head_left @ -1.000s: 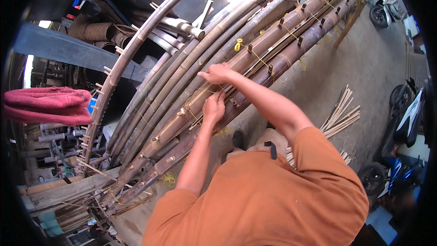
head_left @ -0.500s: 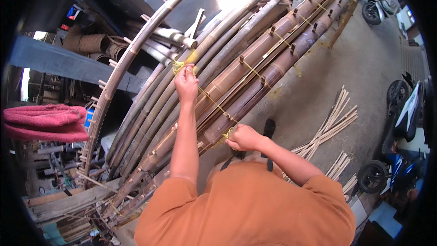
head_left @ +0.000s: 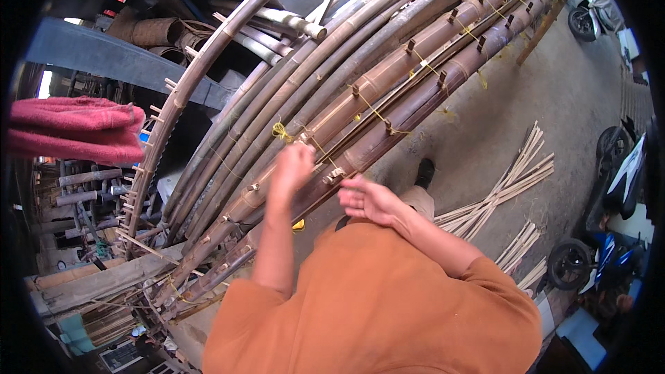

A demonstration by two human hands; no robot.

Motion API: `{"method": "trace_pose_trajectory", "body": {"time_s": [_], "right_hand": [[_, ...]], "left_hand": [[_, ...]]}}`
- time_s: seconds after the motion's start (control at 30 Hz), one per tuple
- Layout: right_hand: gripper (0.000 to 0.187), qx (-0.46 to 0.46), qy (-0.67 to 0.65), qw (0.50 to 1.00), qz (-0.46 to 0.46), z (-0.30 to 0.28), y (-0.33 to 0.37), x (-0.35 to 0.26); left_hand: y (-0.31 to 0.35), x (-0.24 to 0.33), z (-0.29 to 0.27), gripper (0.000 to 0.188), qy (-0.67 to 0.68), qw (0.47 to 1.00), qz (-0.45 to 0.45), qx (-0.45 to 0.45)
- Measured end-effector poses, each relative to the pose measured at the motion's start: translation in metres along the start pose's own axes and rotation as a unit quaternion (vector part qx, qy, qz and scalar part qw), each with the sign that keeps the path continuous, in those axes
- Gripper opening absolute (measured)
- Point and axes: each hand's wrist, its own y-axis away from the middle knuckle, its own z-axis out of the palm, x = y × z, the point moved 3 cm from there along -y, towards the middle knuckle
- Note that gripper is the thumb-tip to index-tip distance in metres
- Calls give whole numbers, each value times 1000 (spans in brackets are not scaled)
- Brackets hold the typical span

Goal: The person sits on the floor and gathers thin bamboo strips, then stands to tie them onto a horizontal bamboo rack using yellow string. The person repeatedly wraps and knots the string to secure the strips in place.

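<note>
My left hand has dropped nearer since a moment ago, fingers closed on the yellow cord. Right hand hangs open, just right of the cord, over the bamboo poles.

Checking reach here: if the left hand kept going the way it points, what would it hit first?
Probably the yellow cord tied over the bamboo poles, just beyond the left hand. Depth is unclear, so it may touch the poles already.
</note>
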Motion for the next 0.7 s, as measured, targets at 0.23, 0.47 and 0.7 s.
{"method": "trace_pose_trajectory", "body": {"time_s": [0.23, 0.47, 0.7], "right_hand": [[26, -55, 194, 903, -378, 159, -38, -25], [51, 183, 752, 467, -429, 130, -110, -121], [38, -279, 741, 590, -156, 108, 14, -45]], "left_hand": [[-13, -74, 76, 29, 94, 987, 127, 40], [8, -12, 47, 30, 151, 985, 82, 2], [25, 2, 34, 24, 124, 988, 81, 35]]}}
